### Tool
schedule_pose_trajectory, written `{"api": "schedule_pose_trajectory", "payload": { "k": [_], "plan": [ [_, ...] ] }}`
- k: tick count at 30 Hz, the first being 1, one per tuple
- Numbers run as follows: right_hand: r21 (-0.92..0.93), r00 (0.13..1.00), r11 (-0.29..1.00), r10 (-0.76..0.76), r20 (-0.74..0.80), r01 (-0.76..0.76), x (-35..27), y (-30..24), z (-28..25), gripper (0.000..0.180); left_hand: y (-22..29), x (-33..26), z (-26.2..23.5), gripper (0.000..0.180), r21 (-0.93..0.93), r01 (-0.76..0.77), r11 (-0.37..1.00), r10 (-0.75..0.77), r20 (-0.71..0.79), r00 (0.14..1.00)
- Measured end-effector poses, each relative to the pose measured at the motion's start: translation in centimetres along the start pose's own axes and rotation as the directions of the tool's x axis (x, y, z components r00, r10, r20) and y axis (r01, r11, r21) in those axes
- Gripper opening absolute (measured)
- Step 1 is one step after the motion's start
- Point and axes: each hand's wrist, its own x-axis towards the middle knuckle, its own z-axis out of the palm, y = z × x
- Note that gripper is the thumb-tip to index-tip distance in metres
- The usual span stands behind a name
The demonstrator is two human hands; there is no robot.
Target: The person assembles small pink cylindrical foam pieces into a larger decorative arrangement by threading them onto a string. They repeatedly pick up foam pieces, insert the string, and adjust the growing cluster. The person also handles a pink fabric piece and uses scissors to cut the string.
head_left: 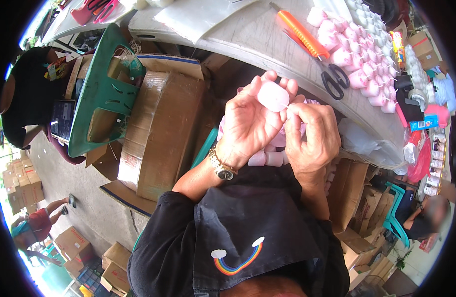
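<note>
1. Pale pink, rounded, waxy candle [273,97]: sits up in the left hand, in front of the near edge of a long, grey-white table [248,45], the largest item I can see from here.
2. Tall, brown cardboard box [156,128]: stands left of the worker, beyond the left forearm; tape shines along its side.
3. Black cloth apron [253,213]: worn by the worker; rainbow between two white clouds on its front.
4. Close-set rows of small pink candles [356,62]: on the table's right part, pale tips showing. Further pink pieces [267,158] lie below the hands, partly hidden.
5. Left hand [255,111]: palm up, cupped, candle held between thumb and fingers.
6. Right hand [312,131]: fingers curled, thumb and forefinger pinched together at the candle's lower right.
7. Bright orange, ribbed, rod-shaped tool [302,34]: on the table, near the rows.
8. Black-handled scissors [333,84]: beside the table's near edge.
9. Metal-banded, dark-faced wristwatch [224,173]: left wrist.
10. Thin, whitish wick [287,105]: at the right fingertips.
</note>
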Motion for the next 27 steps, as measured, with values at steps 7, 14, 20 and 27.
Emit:
{"api": "schedule_pose_trajectory", "payload": {
  "k": [7, 14, 20, 27],
  "plan": [
    [-0.098, 0.998, 0.994, -0.034, 0.054, 0.039, 0.2, 0.0, 0.6, 0.021, -0.5, 0.0, 0.4, 0.022, 0.183, -0.134, 0.974, 0.140, -0.021, 0.990],
    [-0.122, 0.995, 0.990, -0.058, 0.077, 0.067, 0.0, 0.3, 0.9, 0.018, -0.4, -0.1, 0.1, 0.024, 0.462, -0.274, 0.844, 0.265, 0.086, 0.960],
    [0.015, 0.980, 0.998, 0.053, 0.194, -0.057, 0.3, 0.1, 0.1, 0.020, -0.4, -0.2, 0.2, 0.025, 0.571, -0.322, 0.756, 0.288, 0.151, 0.945],
    [0.257, 0.902, 0.881, 0.325, 0.283, -0.398, -0.3, -0.1, -1.1, 0.017, -0.3, -0.1, 0.4, 0.026, 0.611, -0.346, 0.712, 0.332, 0.142, 0.933]
  ]
}}
